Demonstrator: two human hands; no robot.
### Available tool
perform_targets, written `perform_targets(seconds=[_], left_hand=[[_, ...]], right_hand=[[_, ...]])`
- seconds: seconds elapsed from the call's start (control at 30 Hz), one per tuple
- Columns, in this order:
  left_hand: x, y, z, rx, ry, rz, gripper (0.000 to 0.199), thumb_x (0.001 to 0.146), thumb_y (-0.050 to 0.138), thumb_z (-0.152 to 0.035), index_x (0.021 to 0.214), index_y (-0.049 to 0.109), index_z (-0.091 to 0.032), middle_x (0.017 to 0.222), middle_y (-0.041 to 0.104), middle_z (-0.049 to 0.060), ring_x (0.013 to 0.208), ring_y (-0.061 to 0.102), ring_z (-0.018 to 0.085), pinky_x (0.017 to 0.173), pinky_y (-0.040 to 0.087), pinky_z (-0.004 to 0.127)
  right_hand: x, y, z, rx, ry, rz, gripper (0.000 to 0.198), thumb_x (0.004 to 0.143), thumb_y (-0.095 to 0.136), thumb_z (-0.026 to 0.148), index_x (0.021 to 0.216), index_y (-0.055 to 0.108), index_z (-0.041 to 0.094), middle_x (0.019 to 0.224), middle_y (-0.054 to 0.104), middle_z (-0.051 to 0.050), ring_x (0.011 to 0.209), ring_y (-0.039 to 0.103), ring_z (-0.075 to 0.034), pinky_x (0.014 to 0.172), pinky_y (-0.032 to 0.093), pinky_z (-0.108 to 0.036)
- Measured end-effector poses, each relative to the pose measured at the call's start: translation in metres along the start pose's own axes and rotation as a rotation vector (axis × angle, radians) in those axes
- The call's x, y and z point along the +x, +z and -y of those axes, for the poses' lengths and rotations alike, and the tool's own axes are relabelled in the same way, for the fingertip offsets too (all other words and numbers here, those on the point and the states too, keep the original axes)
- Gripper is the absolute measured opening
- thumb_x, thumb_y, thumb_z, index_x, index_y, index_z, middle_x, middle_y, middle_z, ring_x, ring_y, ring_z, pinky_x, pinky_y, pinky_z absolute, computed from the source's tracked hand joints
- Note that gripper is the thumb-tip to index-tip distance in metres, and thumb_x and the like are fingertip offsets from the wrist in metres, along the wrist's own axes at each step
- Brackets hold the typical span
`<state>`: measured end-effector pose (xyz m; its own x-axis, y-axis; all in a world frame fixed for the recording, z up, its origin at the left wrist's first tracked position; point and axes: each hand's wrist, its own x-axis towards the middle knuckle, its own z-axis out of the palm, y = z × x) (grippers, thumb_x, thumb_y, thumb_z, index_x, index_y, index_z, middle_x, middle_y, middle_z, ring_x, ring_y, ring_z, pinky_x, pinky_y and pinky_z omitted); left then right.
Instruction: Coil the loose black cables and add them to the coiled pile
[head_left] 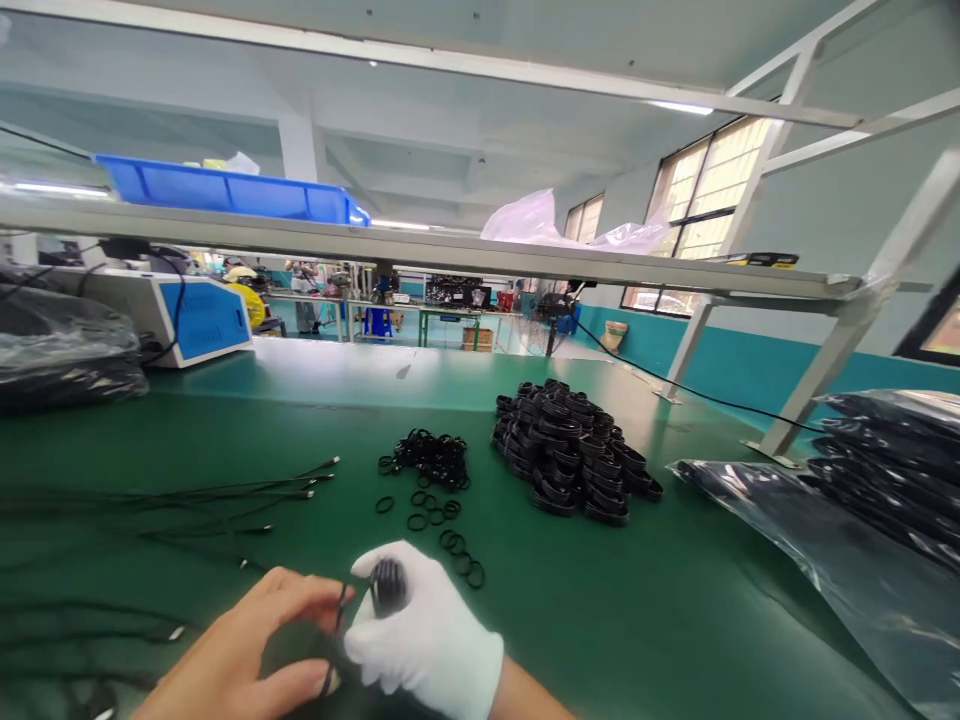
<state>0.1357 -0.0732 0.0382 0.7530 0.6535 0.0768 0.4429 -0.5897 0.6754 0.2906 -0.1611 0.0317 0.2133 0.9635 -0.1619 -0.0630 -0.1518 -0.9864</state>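
A green tabletop (pixel 570 610) is stretching across a workshop, a white shelf (pixel 450 245) running above it with a blue tray (pixel 240 197) on top, and barred windows (pixel 709 185) lighting the right side. Over the near tabletop, the gloved right hand (pixel 427 630) is gripping a black cable bundle (pixel 388 588) between thumb and fingers. The bundle's rounded end is pointing up out of the fist, its visible long axis running away from the wearer; the glove is hiding the rest. Just left, the bare left hand (pixel 255 635) is spreading thumb and fingers, a small black band (pixel 342 600) spanning their tips. Beyond, loose rings (pixel 431 458) and piled cable coils (pixel 562 440) are lying.
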Motion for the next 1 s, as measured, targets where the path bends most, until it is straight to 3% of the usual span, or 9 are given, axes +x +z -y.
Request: perform_targets(seconds=[0.1,0.3,0.47,0.53,0.63,0.7,0.8,0.9,1.0], left_hand=[[-0.004,-0.001,-0.011,-0.15,-0.054,0.108,0.046,0.067,0.056,-0.02,0.112,0.057,-0.027,0.117,0.057,0.001,0.11,0.049,0.022,0.093,0.037,0.03],[-0.015,0.006,-0.027,-0.212,-0.088,0.192,0.051,0.065,0.058,-0.018,0.115,0.054,-0.028,0.111,0.055,0.002,0.104,0.05,0.021,0.092,0.037,0.031],[-0.009,0.007,-0.031,0.011,-0.119,0.188,0.041,0.061,0.065,-0.031,0.101,0.062,-0.026,0.093,0.056,0.002,0.086,0.053,0.023,0.075,0.042,0.031],[-0.002,0.001,-0.026,0.012,-0.129,0.293,0.031,0.06,0.066,-0.034,0.089,0.066,-0.022,0.084,0.06,0.002,0.077,0.055,0.023,0.065,0.041,0.028],[0.007,-0.011,-0.017,-0.134,-0.136,0.418,0.021,0.07,0.056,-0.033,0.08,0.067,-0.018,0.076,0.066,0.001,0.072,0.058,0.02,0.061,0.039,0.025],[0.007,-0.016,-0.013,-0.24,-0.147,0.35,0.025,0.078,0.048,-0.033,0.083,0.067,-0.018,0.081,0.069,0.0,0.076,0.059,0.019,0.063,0.04,0.024],[-0.004,-0.011,-0.018,-0.273,-0.166,0.177,0.026,0.082,0.044,-0.033,0.08,0.064,-0.018,0.081,0.069,0.0,0.077,0.058,0.018,0.066,0.041,0.025],[-0.024,0.007,-0.035,-0.057,-0.13,-0.008,0.026,0.084,0.041,-0.031,0.078,0.065,-0.021,0.078,0.067,0.002,0.075,0.057,0.02,0.067,0.04,0.028],[-0.042,0.024,-0.05,0.178,0.0,-0.081,0.027,0.082,0.041,-0.027,0.079,0.068,-0.024,0.075,0.065,0.006,0.073,0.055,0.024,0.063,0.038,0.031]], right_hand=[[-0.002,-0.001,-0.003,0.11,0.138,0.233,0.095,0.052,0.067,0.019,0.135,0.021,0.013,0.056,0.055,0.006,0.038,0.047,-0.009,0.036,0.036,-0.019],[0.001,0.002,-0.029,-0.027,0.172,0.276,0.12,0.052,0.07,0.023,0.142,-0.009,0.013,0.077,0.062,-0.004,0.038,0.046,-0.006,0.039,0.035,-0.021],[-0.004,0.001,-0.033,-0.228,-0.139,0.138,0.11,0.05,0.066,0.015,0.142,0.005,0.011,0.1,0.061,-0.009,0.078,0.056,-0.018,0.07,0.044,-0.031],[-0.006,0.003,-0.026,-0.241,-0.178,0.104,0.091,0.052,0.062,0.012,0.136,0.025,0.016,0.092,0.061,-0.004,0.077,0.055,-0.017,0.068,0.044,-0.028],[-0.006,0.005,-0.014,-0.177,-0.016,0.093,0.041,0.057,0.054,0.014,0.097,0.05,0.019,0.068,0.055,0.004,0.054,0.049,-0.01,0.046,0.037,-0.021],[-0.005,0.003,-0.008,-0.095,0.104,0.183,0.026,0.057,0.05,0.013,0.082,0.047,0.02,0.055,0.048,0.007,0.041,0.04,-0.007,0.036,0.026,-0.019],[-0.004,0.001,-0.007,0.041,0.166,0.365,0.032,0.053,0.051,0.008,0.082,0.043,0.02,0.053,0.046,0.009,0.037,0.038,-0.005,0.036,0.026,-0.019],[-0.004,-0.001,-0.006,0.046,0.136,0.278,0.035,0.05,0.049,0.006,0.08,0.04,0.021,0.053,0.039,0.011,0.038,0.036,-0.005,0.037,0.026,-0.019],[-0.007,-0.005,-0.001,-0.083,-0.034,0.184,0.034,0.049,0.05,0.004,0.078,0.042,0.02,0.058,0.037,0.009,0.049,0.033,-0.004,0.043,0.026,-0.018]])
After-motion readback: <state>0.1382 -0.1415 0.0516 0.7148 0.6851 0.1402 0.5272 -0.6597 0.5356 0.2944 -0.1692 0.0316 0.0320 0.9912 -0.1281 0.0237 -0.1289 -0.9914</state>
